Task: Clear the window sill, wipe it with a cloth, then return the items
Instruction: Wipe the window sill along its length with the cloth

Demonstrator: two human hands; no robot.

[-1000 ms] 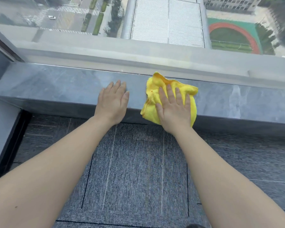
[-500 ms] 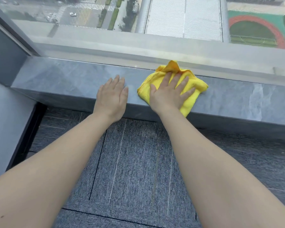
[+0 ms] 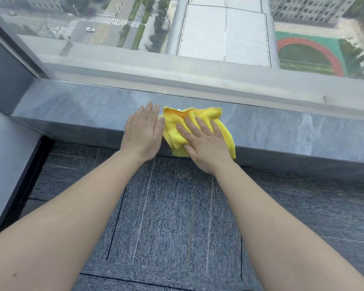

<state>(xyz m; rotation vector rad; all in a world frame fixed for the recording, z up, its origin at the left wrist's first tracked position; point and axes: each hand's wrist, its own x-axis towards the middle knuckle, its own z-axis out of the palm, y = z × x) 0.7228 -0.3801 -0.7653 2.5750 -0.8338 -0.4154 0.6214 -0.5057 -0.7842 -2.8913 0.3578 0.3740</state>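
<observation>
A grey marble window sill (image 3: pixel 282 127) runs across the view below the glass. A crumpled yellow cloth (image 3: pixel 177 122) lies on it near the middle, with one edge hanging over the front lip. My right hand (image 3: pixel 204 141) presses flat on the cloth, fingers spread and pointing up-left. My left hand (image 3: pixel 144 131) rests palm down on the bare sill just left of the cloth, its thumb side touching the cloth's edge. No other items are on the visible sill.
Window glass (image 3: pixel 219 34) rises right behind the sill, with streets and rooftops far below. A dark grey wall (image 3: pixel 4 74) closes the sill's left end. Grey carpet tiles (image 3: pixel 172 217) cover the floor beneath my arms.
My right hand has slid the cloth left until it touches my left hand, and its fingers now point up-left. The left hand has stayed flat on the sill.
</observation>
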